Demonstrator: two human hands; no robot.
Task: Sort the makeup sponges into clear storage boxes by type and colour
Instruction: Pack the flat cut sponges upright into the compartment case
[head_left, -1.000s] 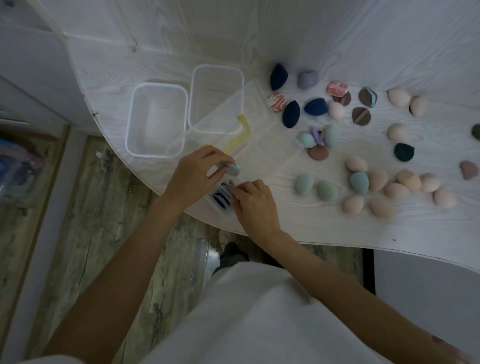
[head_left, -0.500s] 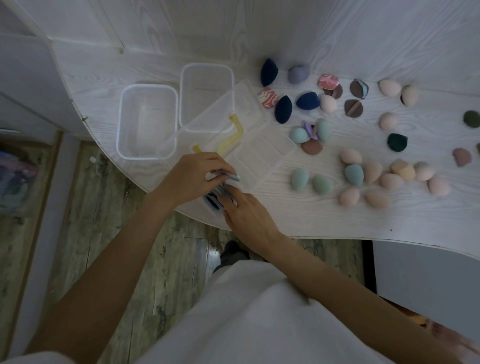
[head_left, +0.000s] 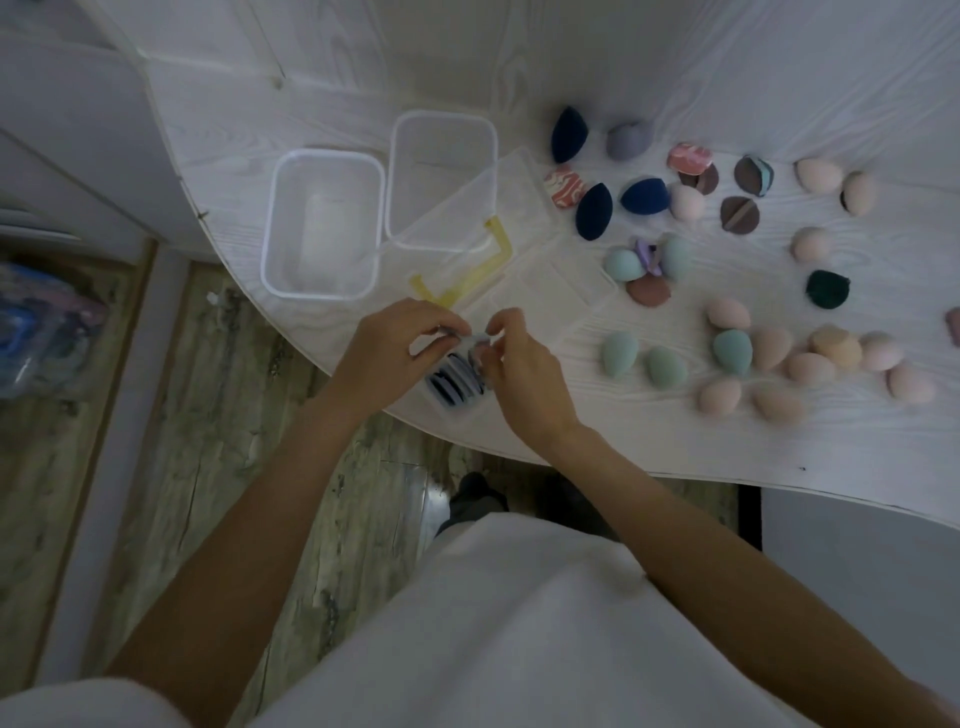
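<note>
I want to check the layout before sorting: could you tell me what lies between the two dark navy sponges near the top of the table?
In the head view, a red-and-white marbled sponge lies between the upper navy sponge and the lower navy sponge.

Two storage boxes (head_left: 322, 223) are sitting side by side on the table (head_left: 675, 441) left of the scattered sponges (head_left: 779, 358); I'm working before them.

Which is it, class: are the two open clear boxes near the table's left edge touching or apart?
Cannot tell. In the head view the left clear box and the right clear box sit rim to rim, but neither contact nor a gap shows plainly.
</note>
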